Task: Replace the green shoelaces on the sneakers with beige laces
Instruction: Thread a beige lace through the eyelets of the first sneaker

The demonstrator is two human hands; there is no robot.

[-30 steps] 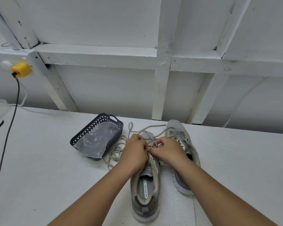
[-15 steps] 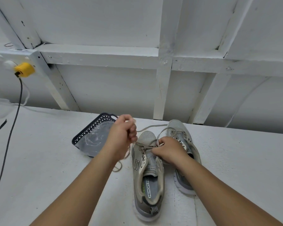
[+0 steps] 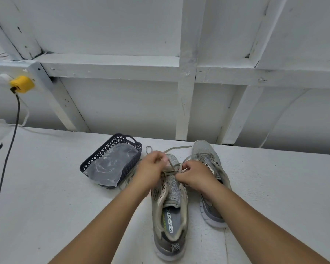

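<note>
Two grey-beige sneakers stand side by side on the white table, toes pointing away from me. The near left sneaker (image 3: 170,204) has a beige lace (image 3: 171,166) threaded through its front eyelets. My left hand (image 3: 151,168) pinches one strand of that lace above the toe. My right hand (image 3: 194,175) grips the lace at the eyelets on the shoe's right side. The right sneaker (image 3: 210,164) sits behind my right hand with a lace in its front eyelets. Loose lace ends trail past the toes and beside the basket.
A dark plastic basket (image 3: 131,141) holding a clear plastic bag (image 3: 111,164) lies left of the shoes. A black cable (image 3: 6,161) hangs from a yellow plug (image 3: 22,84) at far left. A white framed wall rises right behind the table.
My left hand pulled the lace up and to the left, then came back down toward the shoe's toe. My right hand stayed at the eyelets.
</note>
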